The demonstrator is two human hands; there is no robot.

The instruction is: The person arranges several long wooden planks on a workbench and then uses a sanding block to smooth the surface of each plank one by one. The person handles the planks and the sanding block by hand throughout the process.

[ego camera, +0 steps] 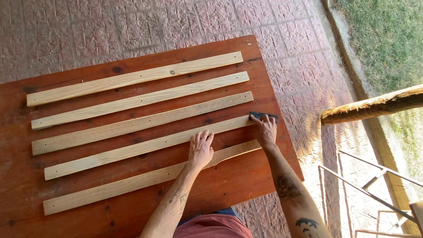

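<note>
Head view: fourth slat (pixel 145 147) on red table (pixel 246 176) being pinned flat by left hand (pixel 200 150), fingers spread, likely steadying it. At slat's right end, dark sanding pad (pixel 263 116) being pressed under right hand (pixel 266 131), fingers together.

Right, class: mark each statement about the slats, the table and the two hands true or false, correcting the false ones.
1. Five pale wooden slats lie on the reddish-brown wooden table. True.
2. The left hand is raised clear of the wood. False: it lies flat on the fourth slat.
3. The right hand holds a dark grey sanding piece at that slat's end. True.
4. The table stands on grass. False: it stands on pinkish paving; grass lies beyond.
</note>
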